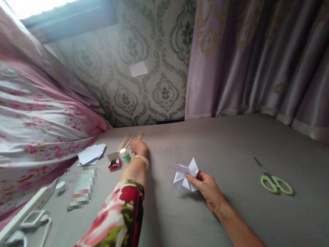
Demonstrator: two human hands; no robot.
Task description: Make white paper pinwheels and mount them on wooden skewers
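Note:
My right hand [208,187] pinches a folded white paper pinwheel shape [185,175] and holds it just above the grey surface. My left hand [139,146] is stretched far forward and rests on a bundle of thin wooden sticks [126,140]; its fingers curl down over them, though I cannot see whether they grip one. A small glue bottle with a green body and white cap [125,155] stands just left of that hand's wrist, which wears a pale bangle. A small red open box [114,161] lies beside the bottle.
Green-handled scissors [275,182] lie at the right. A stack of white paper sheets [91,154] sits at the left, near a white power strip [29,204] with a charger and cables. Floral bedding rises on the left, curtains on the right, a wallpapered wall behind.

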